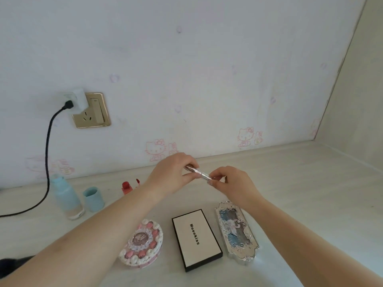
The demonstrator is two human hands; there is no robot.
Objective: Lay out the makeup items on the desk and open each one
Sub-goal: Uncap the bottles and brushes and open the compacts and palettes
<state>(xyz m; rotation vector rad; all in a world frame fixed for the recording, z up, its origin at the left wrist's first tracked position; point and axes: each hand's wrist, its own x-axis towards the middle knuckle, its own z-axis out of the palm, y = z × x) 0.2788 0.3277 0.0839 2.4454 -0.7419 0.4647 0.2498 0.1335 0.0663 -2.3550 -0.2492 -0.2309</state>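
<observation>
Now, item: silver tube, light, slick, stiff; my left hand pinches barrel at 10 o'clock, right hand pinches cap approx 4 o'clock.

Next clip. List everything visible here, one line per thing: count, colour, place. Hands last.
Slim silver tube: one, silver, held above the desk between both hands.
Bottle: one, light blue and clear, desk's left, uncapped.
Cap: one, light blue, beside the bottle.
Red lip gloss: one, behind the left forearm, opened.
Round cake-style compact: one, pink and white, front left.
White black-edged palette: one, front centre, closed.
Ornate silver-blue case: one, front right, closed.
Wall socket: one, gold, with white adapter and black cable.
Left hand: grips the tube.
Right hand: pinches the tube's end.
</observation>
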